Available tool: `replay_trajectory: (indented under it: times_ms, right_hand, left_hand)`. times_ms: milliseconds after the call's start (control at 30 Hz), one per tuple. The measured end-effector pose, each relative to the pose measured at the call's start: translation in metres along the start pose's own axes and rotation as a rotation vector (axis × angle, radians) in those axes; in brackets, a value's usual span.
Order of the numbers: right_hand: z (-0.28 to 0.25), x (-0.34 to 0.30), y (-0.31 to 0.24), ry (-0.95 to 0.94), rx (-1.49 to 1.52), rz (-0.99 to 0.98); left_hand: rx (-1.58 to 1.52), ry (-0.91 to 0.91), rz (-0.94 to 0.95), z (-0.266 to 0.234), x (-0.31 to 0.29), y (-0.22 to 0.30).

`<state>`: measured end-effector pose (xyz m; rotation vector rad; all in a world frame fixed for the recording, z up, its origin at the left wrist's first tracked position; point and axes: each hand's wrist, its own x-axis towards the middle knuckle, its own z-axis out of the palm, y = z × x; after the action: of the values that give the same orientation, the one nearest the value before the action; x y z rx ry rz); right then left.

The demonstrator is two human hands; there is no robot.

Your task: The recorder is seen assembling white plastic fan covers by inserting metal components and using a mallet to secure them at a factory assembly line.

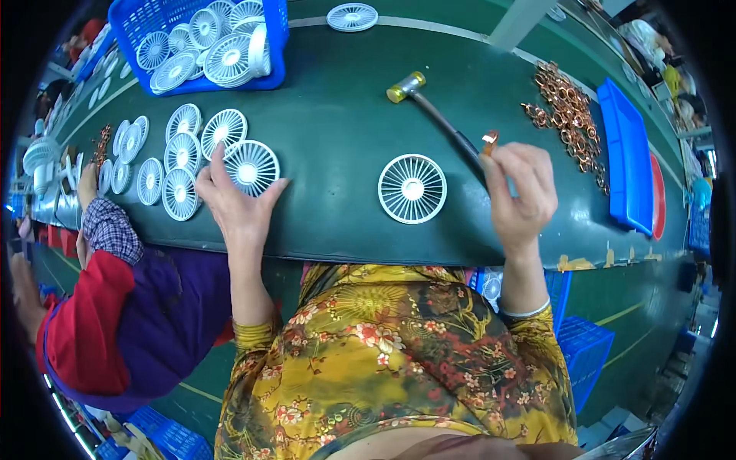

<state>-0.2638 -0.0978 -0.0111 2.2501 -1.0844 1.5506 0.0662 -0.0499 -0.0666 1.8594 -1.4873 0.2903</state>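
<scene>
My left hand (pixel 238 207) is spread open, thumb and fingers apart, at the near side of a round white fan grille (pixel 264 162). I cannot tell whether its fingertips touch that grille. Between the fingertips of my right hand (pixel 523 188) is a small copper-coloured ring (pixel 489 141), pinched and raised above the table. A single white grille (pixel 412 188) lies flat between my two hands. The mallet (pixel 437 115), with yellow faces on its head, lies beyond it, its grip end running toward my right hand.
More white grilles (pixel 182 151) lie at the left, near a co-worker's sleeve (pixel 111 228). A blue basket (pixel 280 50) full of grilles stands at the far left. Copper-coloured rings (pixel 571 115) are heaped at the right, beside a blue tray (pixel 632 165). Another grille (pixel 352 17) lies at the far edge.
</scene>
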Motion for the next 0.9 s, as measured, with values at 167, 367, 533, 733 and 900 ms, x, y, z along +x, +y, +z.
replay_trajectory:
  times_ms: [167, 367, 533, 733, 900]
  right_hand:
    - [0.007, -0.016, -0.027, -0.011, 0.101, -0.004]
    - [0.026, -0.016, -0.037, -0.163, 0.232, 0.061]
    - [0.031, -0.005, -0.042, -0.239, 0.27, 0.106]
    - [0.044, 0.007, -0.055, -0.219, 0.356, 0.081]
    - [0.053, 0.015, -0.06, -0.199, 0.349, 0.038]
  left_hand:
    - [-0.187, -0.077, 0.02, -0.002, -0.009, 0.042]
    - [-0.135, -0.223, 0.004, 0.005, -0.005, 0.065]
    - [-0.493, -0.379, -0.316, -0.002, 0.015, 0.07]
    - [-1.089, -0.479, -0.493, -0.001, 0.009, 0.078]
    - [-1.2, -0.498, -0.421, -0.005, 0.009, 0.099]
